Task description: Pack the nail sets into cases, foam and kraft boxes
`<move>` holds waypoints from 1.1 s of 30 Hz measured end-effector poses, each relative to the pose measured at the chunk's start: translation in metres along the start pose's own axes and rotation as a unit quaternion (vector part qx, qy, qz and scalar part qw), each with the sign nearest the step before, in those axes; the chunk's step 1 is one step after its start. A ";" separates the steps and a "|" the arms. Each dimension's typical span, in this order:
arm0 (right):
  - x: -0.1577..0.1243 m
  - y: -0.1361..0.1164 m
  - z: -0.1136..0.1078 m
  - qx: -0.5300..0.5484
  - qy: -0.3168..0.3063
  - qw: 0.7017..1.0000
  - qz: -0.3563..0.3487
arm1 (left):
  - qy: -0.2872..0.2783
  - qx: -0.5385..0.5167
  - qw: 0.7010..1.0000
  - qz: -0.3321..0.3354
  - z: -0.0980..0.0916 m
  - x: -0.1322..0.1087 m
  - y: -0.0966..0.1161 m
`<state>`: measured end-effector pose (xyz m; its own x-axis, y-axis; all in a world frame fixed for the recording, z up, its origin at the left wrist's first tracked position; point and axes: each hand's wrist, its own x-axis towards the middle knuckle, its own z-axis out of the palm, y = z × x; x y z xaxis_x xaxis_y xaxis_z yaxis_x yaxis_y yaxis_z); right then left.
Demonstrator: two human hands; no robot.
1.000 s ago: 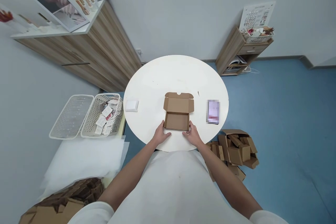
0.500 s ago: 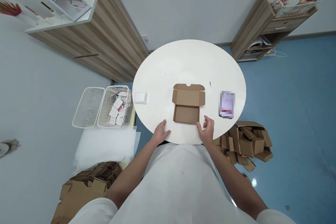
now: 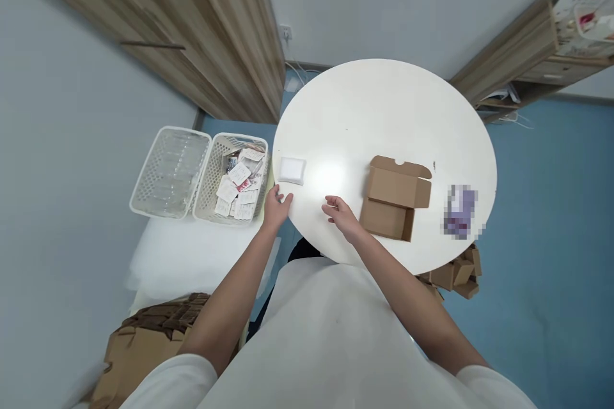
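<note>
My left hand [image 3: 277,207] is at the table's left edge, thumb and fingers apart, with nothing in it. Just above it on the table lies a small white packet [image 3: 292,170], apart from the fingers. My right hand [image 3: 341,213] hangs over the table between the packet and the box, fingers loosely curved and apart, holding nothing. To its right stands an open brown cardboard box [image 3: 389,218], its lid [image 3: 394,186] folded back and its inside bare.
The round white table [image 3: 384,96] carries a blurred purple item [image 3: 459,211] at right. Left of it are a white basket [image 3: 205,198] with cards and packets, another white basket [image 3: 139,195], and white sheets [image 3: 187,255]. Cardboard stacks [image 3: 139,358] and boxes [image 3: 451,275] lie below.
My view has turned left. Both hands have moved left, the right one away from the cardboard box and the left one towards the white packet.
</note>
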<state>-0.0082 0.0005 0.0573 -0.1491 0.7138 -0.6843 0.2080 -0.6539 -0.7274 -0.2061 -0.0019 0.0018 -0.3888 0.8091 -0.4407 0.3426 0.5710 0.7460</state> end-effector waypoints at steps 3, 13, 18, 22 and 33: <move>0.025 -0.011 0.028 0.064 -0.003 0.996 0.058 | -0.016 -0.018 1.000 -0.001 -0.008 0.020 0.007; 0.077 -0.040 0.071 0.079 0.074 0.992 0.065 | -0.081 0.076 0.992 0.053 -0.015 0.044 0.027; 0.085 -0.039 0.081 0.091 0.102 0.990 0.039 | -0.092 0.039 0.992 0.081 -0.013 0.043 0.025; 0.085 -0.030 0.080 0.129 0.129 0.983 0.027 | -0.086 -0.030 0.993 0.073 -0.010 0.040 0.016; 0.039 0.005 0.037 0.106 0.178 0.977 -0.056 | -0.077 -0.217 0.970 0.074 0.011 -0.016 0.021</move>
<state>-0.0486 0.0153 0.0250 0.1938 0.8007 -0.5669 -0.0002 -0.5778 -0.8162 -0.1828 -0.0013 0.0189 -0.2196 0.9077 -0.3576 -0.0203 0.3623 0.9319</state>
